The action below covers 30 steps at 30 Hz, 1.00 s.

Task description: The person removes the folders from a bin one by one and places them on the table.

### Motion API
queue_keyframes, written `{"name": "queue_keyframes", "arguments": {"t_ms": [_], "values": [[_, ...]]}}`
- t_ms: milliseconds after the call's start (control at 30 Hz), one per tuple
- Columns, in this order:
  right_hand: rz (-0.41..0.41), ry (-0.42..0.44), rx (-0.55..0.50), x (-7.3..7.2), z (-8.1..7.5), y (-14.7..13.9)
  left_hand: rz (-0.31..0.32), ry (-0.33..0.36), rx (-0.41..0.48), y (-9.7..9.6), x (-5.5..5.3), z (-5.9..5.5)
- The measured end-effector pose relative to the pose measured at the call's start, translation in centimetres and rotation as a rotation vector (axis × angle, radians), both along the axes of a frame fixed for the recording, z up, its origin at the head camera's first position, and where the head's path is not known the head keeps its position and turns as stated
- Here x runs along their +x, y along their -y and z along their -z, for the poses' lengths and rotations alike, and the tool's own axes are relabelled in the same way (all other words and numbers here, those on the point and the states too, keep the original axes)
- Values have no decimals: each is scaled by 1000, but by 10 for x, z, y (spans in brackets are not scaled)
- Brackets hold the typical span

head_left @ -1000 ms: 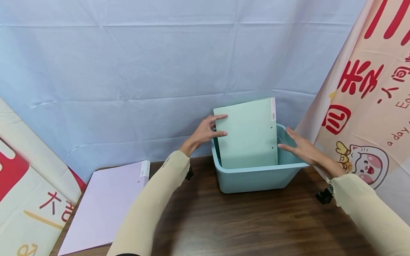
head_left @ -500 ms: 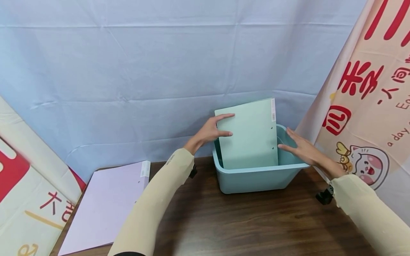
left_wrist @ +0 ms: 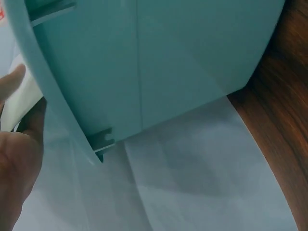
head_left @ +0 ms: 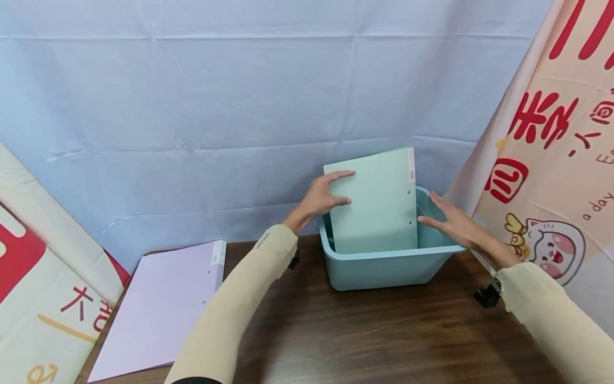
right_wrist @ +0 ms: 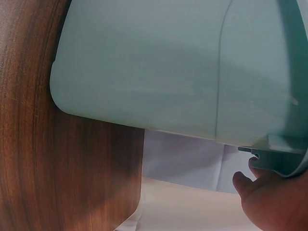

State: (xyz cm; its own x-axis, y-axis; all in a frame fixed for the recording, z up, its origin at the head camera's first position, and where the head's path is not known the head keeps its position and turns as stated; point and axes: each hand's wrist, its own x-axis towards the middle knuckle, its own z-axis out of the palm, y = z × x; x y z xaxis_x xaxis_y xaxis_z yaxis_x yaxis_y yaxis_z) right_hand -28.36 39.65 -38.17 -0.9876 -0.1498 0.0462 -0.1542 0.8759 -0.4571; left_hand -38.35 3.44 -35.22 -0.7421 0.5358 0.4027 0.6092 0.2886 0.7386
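Observation:
A pale green folder (head_left: 379, 197) stands leaning back in a blue-green plastic tub (head_left: 379, 272), with the edge of another green sheet or folder behind it. My left hand (head_left: 318, 197) is at the folder's left edge. Its index finger and thumb reach across the front face, spread well apart; its other fingers are mostly hidden. At the tub's right end, my right hand (head_left: 453, 221) holds the rim, thumb and forefinger over the inside. In the right wrist view, fingertips (right_wrist: 243, 183) curl beneath the rim's outer side.
A lilac folder (head_left: 158, 304) with a white label lies flat at the left of the dark wooden table (head_left: 374, 336). Behind the tub hangs a light blue cloth (head_left: 216, 106). Printed banners flank both sides, the right banner (head_left: 551, 176) close to my right hand.
My left hand has moved rightward, farther over the green folder's front. The folder has shifted only very slightly right. My right hand and the tub look almost unchanged.

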Motion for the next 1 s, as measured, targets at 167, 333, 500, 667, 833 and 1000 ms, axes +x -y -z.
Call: {"name": "queue_keyframes", "arguments": {"t_ms": [167,333,500,667,833,1000], "values": [[0,-2,0,-1,1,0,-56,-21,12,-4,2,2],[-3,1,-3,-1,1,0,-75,-18,45,-5,6,3],[-5,7,-5,0,0,1,-68,-6,96,-3,8,3],[-7,3,-1,0,0,1,-69,-14,132,-1,9,2],[-8,13,3,0,-1,1,-90,-45,154,2,12,-2],[-6,29,-1,-1,-3,1,-92,-66,212,7,16,-9]]}}
